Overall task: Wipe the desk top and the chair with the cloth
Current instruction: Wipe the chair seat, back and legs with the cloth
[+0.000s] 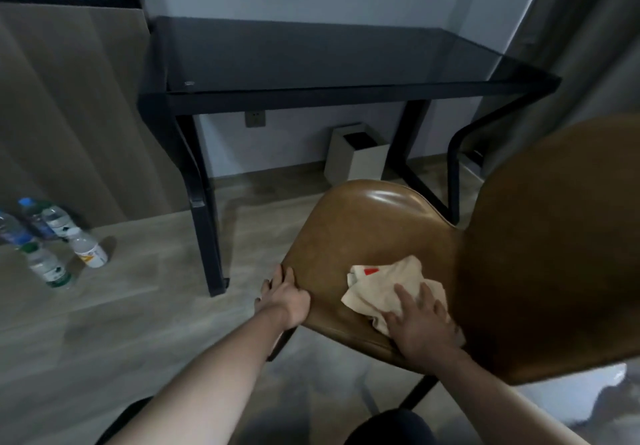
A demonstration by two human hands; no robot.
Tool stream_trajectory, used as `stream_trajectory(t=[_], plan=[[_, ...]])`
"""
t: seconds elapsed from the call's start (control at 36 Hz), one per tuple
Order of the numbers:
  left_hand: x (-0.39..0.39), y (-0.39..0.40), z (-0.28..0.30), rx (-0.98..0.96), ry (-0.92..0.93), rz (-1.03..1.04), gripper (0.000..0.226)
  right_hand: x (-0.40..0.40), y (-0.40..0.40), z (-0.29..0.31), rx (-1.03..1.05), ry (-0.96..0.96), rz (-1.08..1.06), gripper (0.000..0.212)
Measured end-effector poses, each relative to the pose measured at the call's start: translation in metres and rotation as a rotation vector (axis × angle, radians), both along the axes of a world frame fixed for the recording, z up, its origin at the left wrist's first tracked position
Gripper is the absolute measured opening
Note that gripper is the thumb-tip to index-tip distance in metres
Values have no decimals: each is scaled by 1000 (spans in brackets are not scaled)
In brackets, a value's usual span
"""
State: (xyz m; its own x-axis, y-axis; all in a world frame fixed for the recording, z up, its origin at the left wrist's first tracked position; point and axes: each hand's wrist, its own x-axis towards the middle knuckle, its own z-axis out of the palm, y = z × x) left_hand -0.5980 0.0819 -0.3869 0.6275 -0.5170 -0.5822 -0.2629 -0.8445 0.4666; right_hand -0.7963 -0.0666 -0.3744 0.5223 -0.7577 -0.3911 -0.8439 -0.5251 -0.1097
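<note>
On the brown leather chair seat, right hand is pressing the cream cloth flat, fingers spread. Left hand is gripping the seat's front edge, grip curled round it. Black glass-topped bench standing just behind. Risk: glossy seat letting the cloth bunch or slip under a push; chair shifting if the left grip is loosening.

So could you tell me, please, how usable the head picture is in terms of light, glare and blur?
Head view: dim overall; a bright glare patch on the chair seat; the bottles at the left edge are smeared; wide-angle bending curves the desk; the right hand on the cloth is slightly soft; the left hand is clearer.
</note>
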Motion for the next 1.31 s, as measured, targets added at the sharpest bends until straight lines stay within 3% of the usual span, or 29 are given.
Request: stream_trajectory(t=[0.22,0.53,0.69,0.97,1.17,1.31], plan=[[4,-1,-12,-34,13,22,76,47,0,-12,155,7,-5,77],[12,-7,-29,-46,-38,17,71,177,-19,-23,42,50,146,79],[9,-7,-19,1,-28,-10,73,130,-19,-11,39,-5,196,70],[1,1,1,-16,29,18,76,1,-10,7,4,90,1,69],[1,2,-5,-46,30,32,75,34,-9,-1,81,64,-44,73],[8,-1,-15,-54,16,8,76,86,-15,-13,72,38,96,72]])
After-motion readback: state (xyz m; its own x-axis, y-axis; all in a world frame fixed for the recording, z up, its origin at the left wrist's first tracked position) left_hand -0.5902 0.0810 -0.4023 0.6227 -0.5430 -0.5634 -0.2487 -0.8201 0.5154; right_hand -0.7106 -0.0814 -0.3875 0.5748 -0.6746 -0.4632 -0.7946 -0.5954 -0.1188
